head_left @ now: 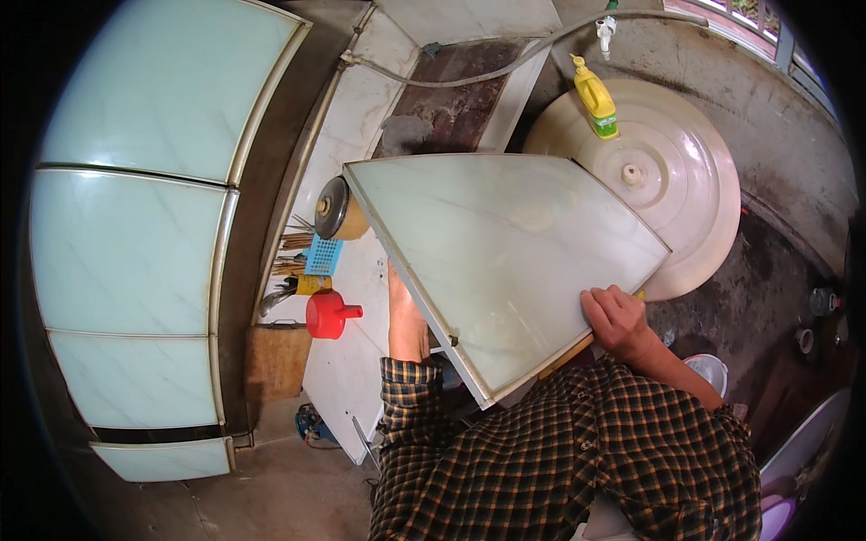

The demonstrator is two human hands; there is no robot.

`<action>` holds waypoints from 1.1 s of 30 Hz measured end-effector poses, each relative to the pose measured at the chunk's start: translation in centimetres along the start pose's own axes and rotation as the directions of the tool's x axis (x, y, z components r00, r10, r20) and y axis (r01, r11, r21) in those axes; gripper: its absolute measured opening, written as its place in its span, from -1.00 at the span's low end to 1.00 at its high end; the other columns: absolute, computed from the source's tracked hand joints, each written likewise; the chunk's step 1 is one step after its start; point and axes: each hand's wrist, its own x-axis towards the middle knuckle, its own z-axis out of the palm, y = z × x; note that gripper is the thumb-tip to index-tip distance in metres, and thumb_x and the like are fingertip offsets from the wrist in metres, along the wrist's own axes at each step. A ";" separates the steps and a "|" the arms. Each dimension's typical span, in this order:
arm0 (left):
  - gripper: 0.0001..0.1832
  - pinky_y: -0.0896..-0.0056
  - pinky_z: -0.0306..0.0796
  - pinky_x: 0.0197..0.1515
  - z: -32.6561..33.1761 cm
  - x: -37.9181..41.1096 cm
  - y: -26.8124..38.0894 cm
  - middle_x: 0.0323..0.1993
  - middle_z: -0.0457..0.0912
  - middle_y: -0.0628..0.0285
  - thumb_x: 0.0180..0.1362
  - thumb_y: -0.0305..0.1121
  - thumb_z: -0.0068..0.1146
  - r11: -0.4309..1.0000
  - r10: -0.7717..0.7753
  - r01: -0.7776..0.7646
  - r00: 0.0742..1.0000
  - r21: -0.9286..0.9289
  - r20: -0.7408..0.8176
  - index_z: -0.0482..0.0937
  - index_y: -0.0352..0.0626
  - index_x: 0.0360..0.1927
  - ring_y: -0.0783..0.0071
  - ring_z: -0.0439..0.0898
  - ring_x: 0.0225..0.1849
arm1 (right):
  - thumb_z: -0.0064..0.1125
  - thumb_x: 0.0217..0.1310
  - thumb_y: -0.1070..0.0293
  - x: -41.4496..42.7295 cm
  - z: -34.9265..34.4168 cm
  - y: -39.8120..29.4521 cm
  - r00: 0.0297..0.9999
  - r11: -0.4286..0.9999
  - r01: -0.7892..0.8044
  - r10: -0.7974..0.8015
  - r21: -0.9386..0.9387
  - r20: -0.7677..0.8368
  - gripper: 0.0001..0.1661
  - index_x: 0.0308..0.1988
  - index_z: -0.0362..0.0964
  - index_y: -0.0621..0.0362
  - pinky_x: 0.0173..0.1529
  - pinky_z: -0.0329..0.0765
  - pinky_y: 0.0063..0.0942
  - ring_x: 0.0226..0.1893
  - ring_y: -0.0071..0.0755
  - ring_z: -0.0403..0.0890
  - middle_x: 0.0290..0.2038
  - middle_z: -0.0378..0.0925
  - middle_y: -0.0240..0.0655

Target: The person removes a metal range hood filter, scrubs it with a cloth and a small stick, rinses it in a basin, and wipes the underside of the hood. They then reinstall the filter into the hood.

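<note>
A pale, metal-framed cabinet door panel [500, 257] lies tilted before me, over the counter's edge and overlapping a round beige lid [703, 182]. My right hand [617, 321] grips its near right edge, knuckles up. My left forearm reaches beneath the panel's left side, so the left hand is hidden. Left of the panel, a pot with a dark lid [331, 207] stands on the white counter [338, 368], near a red plastic ladle [326, 314]. Something yellow, perhaps wooden, shows below the panel beside my right hand.
A yellow pump bottle [597, 101] stands on the round lid, below a white tap [605, 34]. A grey hose [467, 81] crosses behind the panel. Chopsticks and a blue perforated basket [323, 255] sit at the counter's back. Pale wall cabinets [128, 250] fill the left; a white bucket [707, 372] is at right.
</note>
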 end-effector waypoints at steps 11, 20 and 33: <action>-0.67 0.35 0.45 -0.03 -1.6 -2.4 -2.4 -0.12 0.58 0.17 0.28 -0.27 -0.13 0.797 -0.091 0.128 0.992 -0.590 0.092 0.47 -0.27 -0.01 0.34 0.55 -0.07 | 0.05 -0.23 0.47 1.0 -0.8 0.0 1.000 1.000 -0.010 0.010 -0.018 0.003 -0.67 -0.31 0.41 0.35 -0.59 0.38 -0.55 -0.58 -0.42 0.39 -0.49 0.37 -0.29; -0.53 0.32 0.39 0.07 -0.3 -7.0 0.3 -0.04 0.56 0.16 0.29 -0.03 -0.11 0.854 -0.185 0.106 0.977 -0.509 -0.107 0.44 -0.21 0.06 0.33 0.51 -0.01 | 0.05 -0.19 0.46 1.0 -0.1 -2.0 0.974 0.987 0.152 -0.159 0.054 0.161 -0.75 -0.36 0.39 0.33 -0.55 0.42 -0.58 -0.54 -0.43 0.43 -0.52 0.35 -0.30; -0.53 0.39 0.41 -0.02 -3.5 -6.1 -3.4 -0.09 0.56 0.15 0.27 -0.03 -0.14 0.917 -0.184 0.073 0.950 -0.391 -0.254 0.46 -0.24 -0.01 0.34 0.52 -0.09 | 0.16 0.15 0.20 -0.8 0.7 2.7 0.706 0.690 -0.615 0.265 0.383 0.656 -0.47 0.06 0.26 0.18 -0.07 0.51 -0.18 -0.06 -0.02 0.49 -0.03 0.41 -0.04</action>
